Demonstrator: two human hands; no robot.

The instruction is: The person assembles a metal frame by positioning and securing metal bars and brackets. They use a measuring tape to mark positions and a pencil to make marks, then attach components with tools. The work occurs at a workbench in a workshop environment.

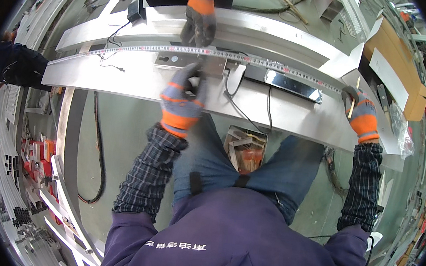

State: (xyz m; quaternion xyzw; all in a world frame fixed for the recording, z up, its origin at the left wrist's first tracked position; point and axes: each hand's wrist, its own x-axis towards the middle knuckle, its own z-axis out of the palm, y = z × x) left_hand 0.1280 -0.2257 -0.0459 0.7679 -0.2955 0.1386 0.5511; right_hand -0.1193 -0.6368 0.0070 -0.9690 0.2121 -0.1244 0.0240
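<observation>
Tape measure [144,48] lies stretched along the metal beam [125,81], past the metal plate [184,63]. A taut, straight line should give the truest reading. The right hand [361,110] has its grip closed at the right end, arm reaching forward; the left hand [181,99] curls by the plate, its grip hard to tell.

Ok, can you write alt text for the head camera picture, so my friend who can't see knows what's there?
A measuring tape stretches along a long silver beam; the person's gloved right hand holds a thin stick beside it. The gloved left hand is near a metal plate, and a co-worker's gloved hand reaches in from across.
</observation>
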